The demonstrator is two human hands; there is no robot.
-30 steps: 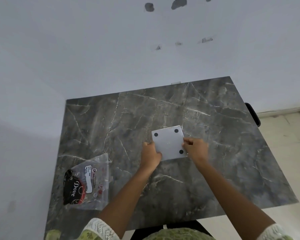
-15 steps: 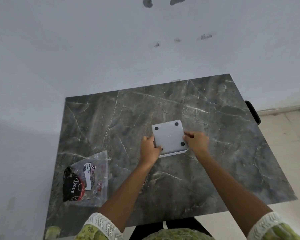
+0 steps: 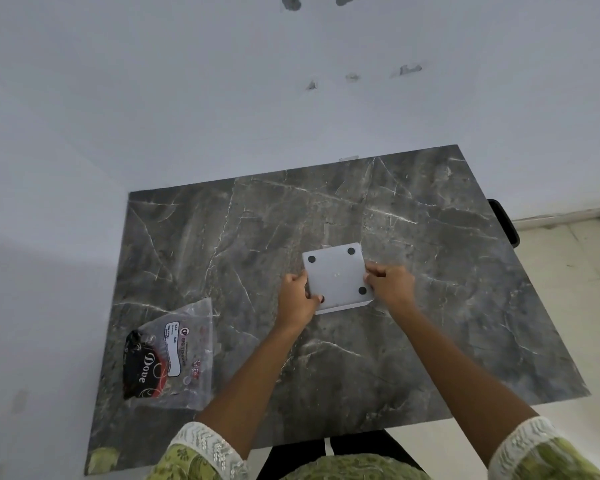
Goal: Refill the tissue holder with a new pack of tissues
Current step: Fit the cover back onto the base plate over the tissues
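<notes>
A white square tissue holder (image 3: 336,277) lies upside down at the middle of the dark marble table (image 3: 430,306), its flat underside with black round feet facing up. My left hand (image 3: 297,299) grips its near left corner. My right hand (image 3: 390,284) grips its right edge. A clear plastic pack of tissues (image 3: 168,358) with a black and red "Dove" label lies flat near the table's front left corner, well apart from both hands.
The table stands against a white wall at the back and left. A black chair edge (image 3: 504,221) shows past the table's right side, over a pale tiled floor (image 3: 586,306). Another dark seat (image 3: 326,452) sits below the front edge.
Both hands have stayed on the holder. It has shifted slightly away from me and its near side edge now shows a little more.
</notes>
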